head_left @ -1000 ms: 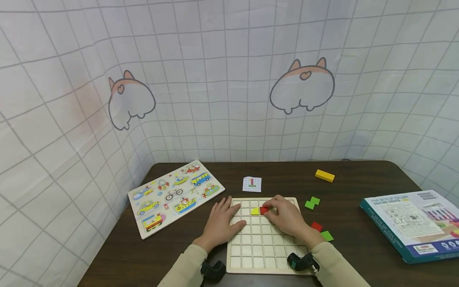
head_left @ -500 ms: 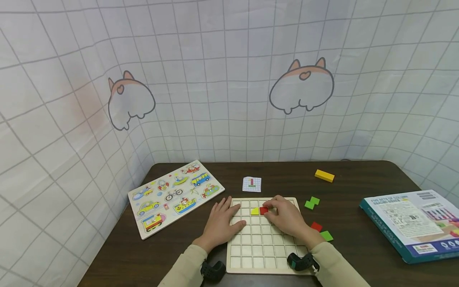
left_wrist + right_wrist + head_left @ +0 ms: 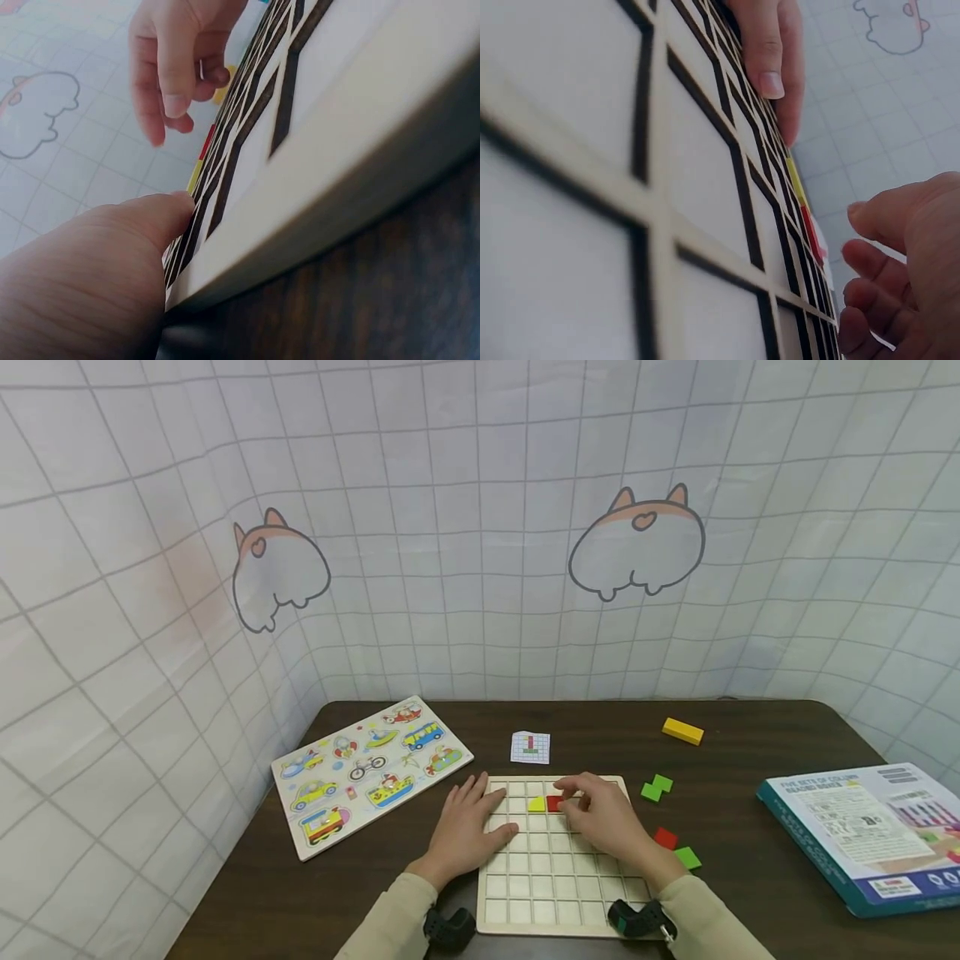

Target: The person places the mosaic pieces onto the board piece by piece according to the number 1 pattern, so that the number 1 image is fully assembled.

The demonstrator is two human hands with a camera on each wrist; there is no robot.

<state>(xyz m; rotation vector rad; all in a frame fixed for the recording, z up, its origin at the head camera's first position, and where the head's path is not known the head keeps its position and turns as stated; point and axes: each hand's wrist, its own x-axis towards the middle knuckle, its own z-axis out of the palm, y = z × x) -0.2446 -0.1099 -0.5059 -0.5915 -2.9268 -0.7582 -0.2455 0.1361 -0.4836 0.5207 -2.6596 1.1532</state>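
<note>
A cream grid board (image 3: 547,932) lies in front of me in the head view. My left hand (image 3: 467,827) rests on its left side, fingers straight and spread. In the board's upper part, a yellow tile (image 3: 536,805) with a cut-off upper left corner sits beside a red tile (image 3: 553,804). Close over the red tile is my right hand (image 3: 603,814), which partly covers it. Both wrist views show the right hand (image 3: 176,56) raised off the board, fingers loosely bent, thumb apart from them and nothing between. The red tile (image 3: 808,225) stays on the grid.
A small pattern card (image 3: 530,747) lies behind the board. Right of it are green tiles (image 3: 657,787), a red tile (image 3: 665,837), another green tile (image 3: 687,858) and a yellow block (image 3: 682,732). A picture puzzle board (image 3: 371,777) lies left, a flat box (image 3: 862,835) right.
The head view has shifted slightly. My right fingers have eased a little off the red tile; the left hand stays in place on the board.
</note>
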